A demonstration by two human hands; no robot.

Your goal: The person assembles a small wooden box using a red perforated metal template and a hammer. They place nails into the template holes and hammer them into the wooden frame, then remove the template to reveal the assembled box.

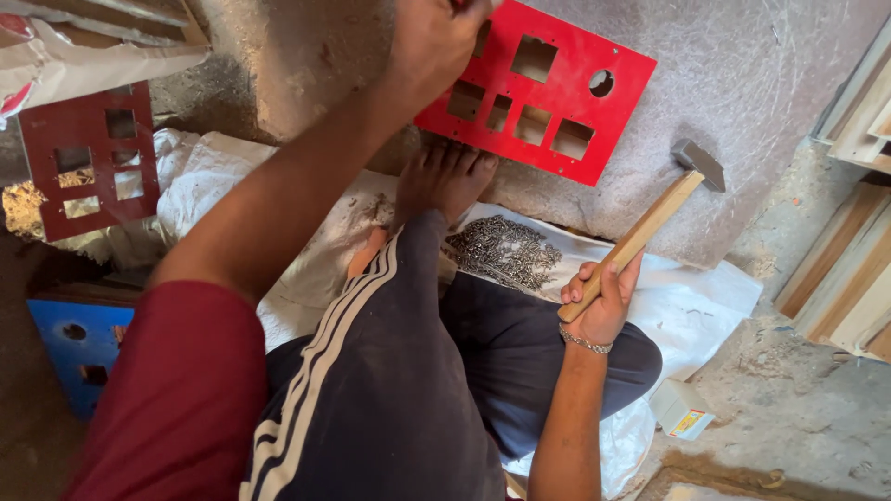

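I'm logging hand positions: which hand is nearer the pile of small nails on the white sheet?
Right. The right hand, gripping the hammer, sits just beside the nail pile. The left hand is up at the red cut-out panel.

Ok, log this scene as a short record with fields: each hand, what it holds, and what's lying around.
left hand: on the red cut-out panel at its top edge
right hand: holds the wooden-handled hammer, head raised
foot: bare, below the panel
small metal fasteners: heaped on the white sheet
second red panel: far left
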